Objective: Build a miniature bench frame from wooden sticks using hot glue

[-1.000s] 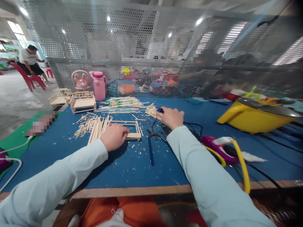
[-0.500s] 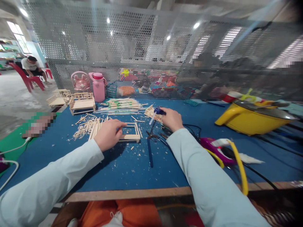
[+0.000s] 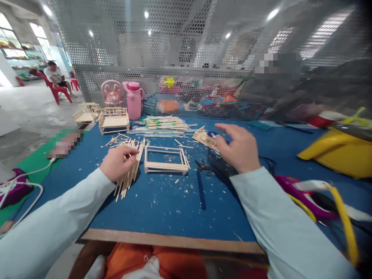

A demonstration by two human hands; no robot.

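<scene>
Leaving the frame (image 3: 166, 166) free, the left hand (image 3: 116, 162) has reached the sticks (image 3: 129, 177), pinch unclear; the right hand (image 3: 241, 149), fingers spread, has released the blue object (image 3: 211, 134).

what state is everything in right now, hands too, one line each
left hand, over the loose sticks, fingers curled; grip unclear
right hand, open, thumb and fingers apart
loose sticks, heaped, unjoined
frame, lying flat, middle open
pliers, lying down
near bench, assembled, upright
pink bottle, upright, capped
yellow pot, partly out of view
</scene>
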